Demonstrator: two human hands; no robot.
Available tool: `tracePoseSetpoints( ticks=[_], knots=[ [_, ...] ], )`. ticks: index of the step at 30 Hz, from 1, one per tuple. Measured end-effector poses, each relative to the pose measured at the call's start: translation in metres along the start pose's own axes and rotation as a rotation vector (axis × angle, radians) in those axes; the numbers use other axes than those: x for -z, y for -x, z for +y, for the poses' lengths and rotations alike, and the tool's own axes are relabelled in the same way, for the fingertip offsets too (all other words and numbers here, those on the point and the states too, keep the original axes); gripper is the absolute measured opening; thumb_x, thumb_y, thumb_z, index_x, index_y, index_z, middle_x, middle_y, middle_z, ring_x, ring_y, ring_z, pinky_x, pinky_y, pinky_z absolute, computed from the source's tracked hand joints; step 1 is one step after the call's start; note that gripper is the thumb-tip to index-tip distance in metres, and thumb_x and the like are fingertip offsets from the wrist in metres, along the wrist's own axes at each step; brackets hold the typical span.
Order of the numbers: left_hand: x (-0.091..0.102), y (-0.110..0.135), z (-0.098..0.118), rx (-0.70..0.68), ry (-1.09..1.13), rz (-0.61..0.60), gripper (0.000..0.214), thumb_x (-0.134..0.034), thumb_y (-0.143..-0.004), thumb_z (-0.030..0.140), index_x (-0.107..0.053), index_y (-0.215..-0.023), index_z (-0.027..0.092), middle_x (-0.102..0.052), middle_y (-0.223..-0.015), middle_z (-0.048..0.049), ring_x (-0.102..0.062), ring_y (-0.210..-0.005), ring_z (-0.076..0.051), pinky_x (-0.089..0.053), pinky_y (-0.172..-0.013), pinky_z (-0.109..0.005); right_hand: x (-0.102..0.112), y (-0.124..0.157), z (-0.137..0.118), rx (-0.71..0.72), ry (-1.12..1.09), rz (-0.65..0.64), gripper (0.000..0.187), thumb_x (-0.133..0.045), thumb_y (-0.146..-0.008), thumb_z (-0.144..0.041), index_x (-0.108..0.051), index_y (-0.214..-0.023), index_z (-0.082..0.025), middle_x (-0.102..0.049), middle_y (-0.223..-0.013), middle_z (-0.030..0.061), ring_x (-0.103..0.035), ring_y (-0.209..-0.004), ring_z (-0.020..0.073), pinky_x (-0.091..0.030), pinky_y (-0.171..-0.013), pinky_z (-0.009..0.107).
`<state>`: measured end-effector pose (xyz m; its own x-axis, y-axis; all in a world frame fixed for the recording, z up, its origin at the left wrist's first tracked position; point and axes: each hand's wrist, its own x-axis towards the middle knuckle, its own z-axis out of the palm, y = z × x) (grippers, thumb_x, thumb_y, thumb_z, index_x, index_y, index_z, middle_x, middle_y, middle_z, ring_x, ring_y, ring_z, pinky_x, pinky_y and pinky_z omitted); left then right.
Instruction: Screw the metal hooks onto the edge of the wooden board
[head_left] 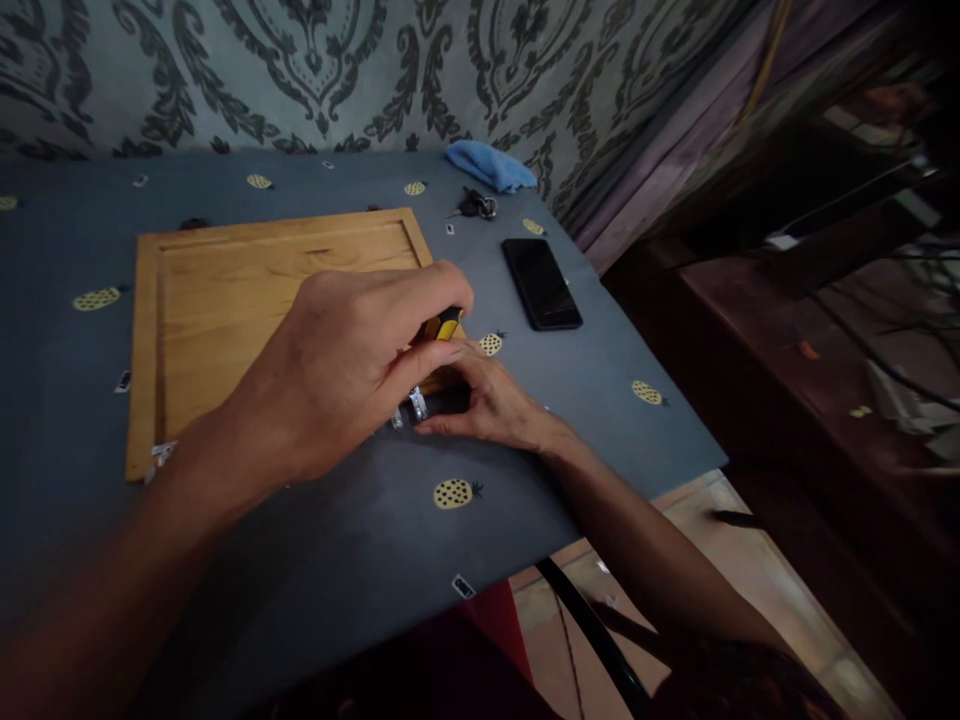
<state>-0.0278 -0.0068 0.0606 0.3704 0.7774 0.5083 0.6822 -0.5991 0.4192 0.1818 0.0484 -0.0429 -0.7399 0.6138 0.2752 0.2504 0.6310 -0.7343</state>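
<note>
My left hand [352, 350] is closed around the black and yellow handle of a screwdriver [442, 325], above the near right corner of a wooden cabinet door [146, 350]. The screwdriver's shaft and tip are hidden behind my fingers. My right hand [487, 395] curls in from the right at the same corner. Its thumb rests against a silvery metal hinge [418, 403], while its index finger reaches under my left hand. Part of the hinge is covered by my hands. The framed door lies flat on the table, and another small metal piece [161, 455] shows at its near left corner.
The blue-grey tablecloth [360, 560] has a pineapple print. Right of the door lies a black phone [541, 283], with keys [476, 204] and a blue cloth [491, 165] farther back. Beyond the table's right edge stands a dark red cabinet [787, 360] with cluttered things on it.
</note>
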Motion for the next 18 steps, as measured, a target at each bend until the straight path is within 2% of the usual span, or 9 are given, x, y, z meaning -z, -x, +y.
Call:
tracePoseSetpoints(
  ticks=[8, 18],
  knots=[
    [0.0034, 0.002, -0.0047, 0.004, -0.007, -0.011, 0.012, -0.065, -0.093, 0.018, -0.069, -0.104, 0.021, -0.074, -0.085, 0.0025, -0.068, -0.068, -0.014, -0.045, -0.064, -0.028, 0.0006, -0.0007, -0.0018, -0.034, -0.012, -0.02, 0.054, -0.09, -0.076, -0.041, -0.066, -0.12, -0.02, -0.071, -0.116, 0.0084, -0.067, -0.112, 0.0284, -0.05, -0.106, 0.049],
    [0.0048, 0.0013, -0.0059, -0.018, 0.029, -0.057, 0.016, -0.056, -0.097, 0.019, -0.069, -0.104, 0.022, -0.073, -0.084, 0.0022, -0.068, -0.072, -0.015, -0.044, -0.063, -0.027, 0.0009, -0.001, -0.0007, -0.014, 0.037, -0.024, 0.053, -0.09, -0.076, -0.041, -0.066, -0.118, -0.02, -0.072, -0.118, 0.0088, -0.066, -0.114, 0.0292, -0.05, -0.105, 0.048]
  ],
)
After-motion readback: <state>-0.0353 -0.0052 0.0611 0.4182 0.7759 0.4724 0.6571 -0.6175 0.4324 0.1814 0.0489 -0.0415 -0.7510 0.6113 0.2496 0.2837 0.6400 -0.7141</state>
